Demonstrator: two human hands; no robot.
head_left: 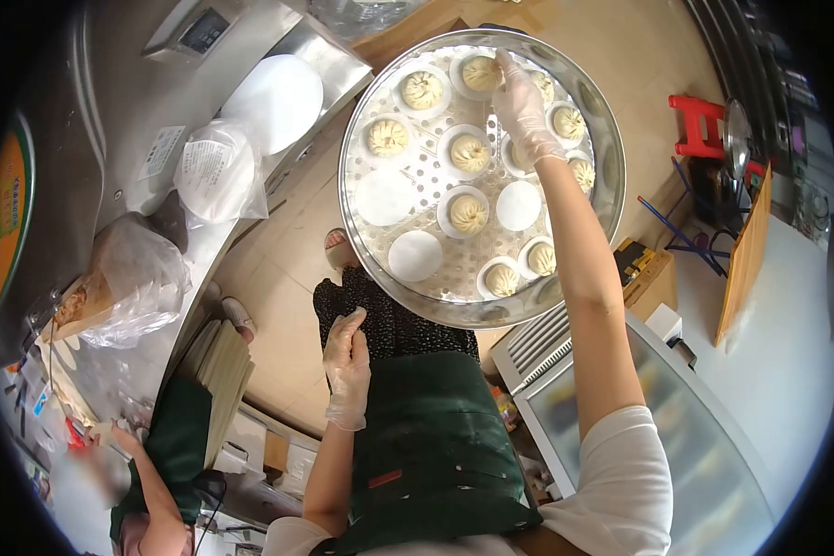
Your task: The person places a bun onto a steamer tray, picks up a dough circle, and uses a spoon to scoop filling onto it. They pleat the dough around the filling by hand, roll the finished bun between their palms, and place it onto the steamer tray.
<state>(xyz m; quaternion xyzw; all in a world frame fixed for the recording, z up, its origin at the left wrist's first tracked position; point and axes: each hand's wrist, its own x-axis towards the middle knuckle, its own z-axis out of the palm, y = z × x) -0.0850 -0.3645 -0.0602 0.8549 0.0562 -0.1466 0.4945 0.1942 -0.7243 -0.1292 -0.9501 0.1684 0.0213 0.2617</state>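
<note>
My right hand, in a clear plastic glove, reaches into a large round metal steamer tray. Its fingers grip the right edge of a pleated bun near the far rim; the fingertips are partly hidden. Several other pleated buns, among them one bun in the middle, sit on round white papers on the perforated base. Some papers are bare, such as the paper disc at the lower left. My left hand, also gloved, is held in front of the apron with its fingers curled and nothing visible in them.
On the metal counter at left lie a white paper stack, a bagged disc stack and a plastic bag. Another person works at lower left. A glass-topped freezer and a red stool are at right.
</note>
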